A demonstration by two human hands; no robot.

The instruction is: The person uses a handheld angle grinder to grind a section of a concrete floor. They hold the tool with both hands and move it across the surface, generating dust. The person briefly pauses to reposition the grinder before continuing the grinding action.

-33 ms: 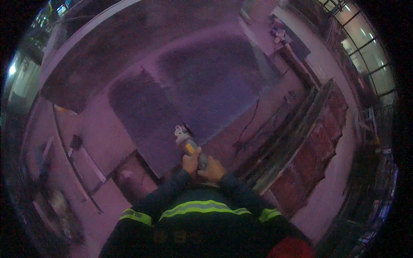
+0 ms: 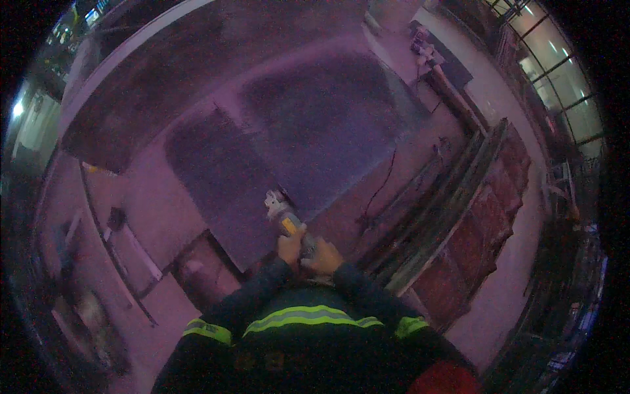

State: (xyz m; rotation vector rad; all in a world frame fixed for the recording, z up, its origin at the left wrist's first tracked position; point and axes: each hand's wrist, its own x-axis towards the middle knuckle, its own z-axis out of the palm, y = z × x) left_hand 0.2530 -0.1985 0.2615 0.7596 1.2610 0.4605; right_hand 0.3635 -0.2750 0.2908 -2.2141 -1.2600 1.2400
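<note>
Both my hands are wrapped round an angle grinder (image 2: 279, 206) with a grey body and a yellow label. My left hand (image 2: 290, 247) grips it beside the label, fingers closed. Closer to my body, on the right, my right hand (image 2: 322, 257) is closed round the rear part. The grinder's pale metal head points away from me and slightly left, over a large dark plate (image 2: 328, 125). A dark disc edge shows at the head; whether it touches the plate, I cannot tell. The picture is dim and grainy.
Long dark bars (image 2: 436, 226) run diagonally on the right, alongside reddish-brown panels (image 2: 466, 262). A thin cable (image 2: 387, 174) lies beside the plate. A curved dark sheet (image 2: 111, 134) spans the far left. A narrow strip (image 2: 141, 253) lies at left. Some pale gear (image 2: 426, 52) sits far right.
The grinder and my hands have shifted very slightly to the left. My grip on it is the same.
</note>
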